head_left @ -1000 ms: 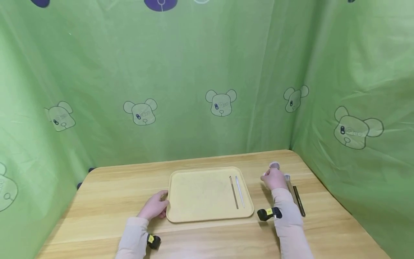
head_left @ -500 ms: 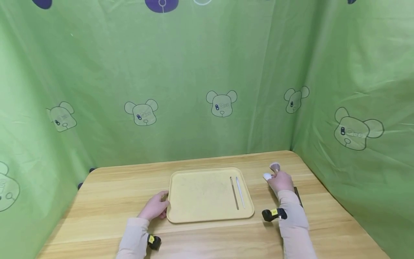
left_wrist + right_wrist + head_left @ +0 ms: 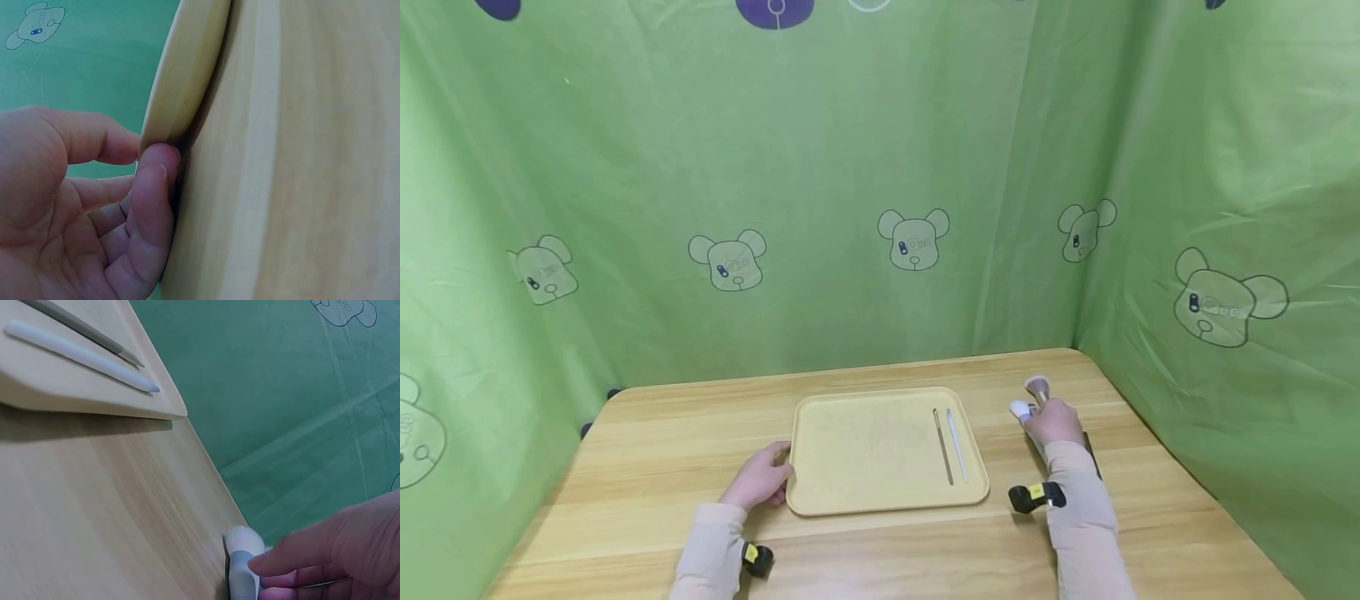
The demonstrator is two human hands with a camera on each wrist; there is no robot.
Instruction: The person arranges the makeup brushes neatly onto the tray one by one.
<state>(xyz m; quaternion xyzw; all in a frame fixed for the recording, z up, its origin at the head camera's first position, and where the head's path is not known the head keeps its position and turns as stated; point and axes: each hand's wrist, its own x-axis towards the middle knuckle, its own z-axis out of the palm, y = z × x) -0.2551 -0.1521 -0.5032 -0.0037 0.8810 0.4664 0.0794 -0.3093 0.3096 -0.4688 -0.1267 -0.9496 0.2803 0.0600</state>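
My left hand (image 3: 758, 477) pinches the left rim of a yellow tray (image 3: 865, 450) in the head view. Up close in the left wrist view, the thumb and curled fingers meet at the tray's edge. On the tray's right side lie a thin brown stick-like tool (image 3: 943, 446) and a slim white pen-like tool (image 3: 957, 444), side by side. Right of the tray, my right hand (image 3: 1054, 421) pinches a makeup brush (image 3: 244, 569) with white bristles, the thumb across its pale neck. A wider brown-bristled brush (image 3: 1038, 387) sticks out beyond the hand.
A dark handle (image 3: 1091, 454) shows beside the right wrist, partly covered by the sleeve. The wooden table (image 3: 647, 458) is bounded by green curtains (image 3: 820, 317) at the back and sides. Black wrist cameras sit on both forearms.
My right hand has shifted slightly right and towards me, now covering a brush that lay uncovered and exposing the white bristles. The left hand stays at the tray.
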